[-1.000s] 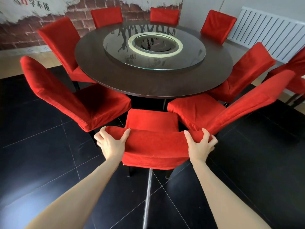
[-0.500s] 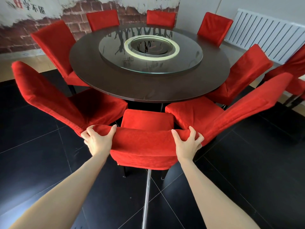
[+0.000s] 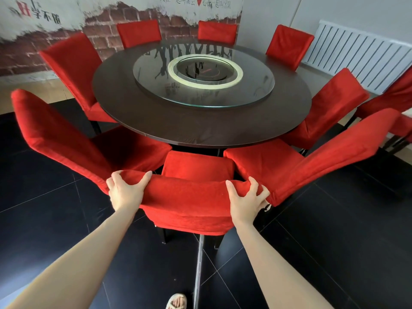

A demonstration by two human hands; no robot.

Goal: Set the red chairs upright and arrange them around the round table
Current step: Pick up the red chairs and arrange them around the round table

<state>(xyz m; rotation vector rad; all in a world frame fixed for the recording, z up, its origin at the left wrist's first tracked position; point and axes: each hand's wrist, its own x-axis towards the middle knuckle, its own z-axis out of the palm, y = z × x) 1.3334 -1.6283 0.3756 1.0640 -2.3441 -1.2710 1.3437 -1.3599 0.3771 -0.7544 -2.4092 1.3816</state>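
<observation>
Sandalled foot (image 3: 176, 301) at near edge on black tile floor (image 3: 334, 241); left hand (image 3: 124, 191) and right hand (image 3: 244, 200) apart, each clamped over top edge of nearest red chair (image 3: 189, 204) backrest, thumbs toward table; chair upright, seat tucked at near rim of round table (image 3: 200, 128); neighbouring chair left (image 3: 66, 139) and neighbouring chair right (image 3: 312, 157) touching its backrest corners; glass turntable (image 3: 204, 74) at table centre; far chairs (image 3: 217, 32) upright along brick-pattern wall (image 3: 20, 56); white radiator (image 3: 361, 56) far right.

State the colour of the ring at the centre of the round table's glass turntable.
Pale cream-yellow ring, set in the glass turntable; seen in the head view.
</observation>
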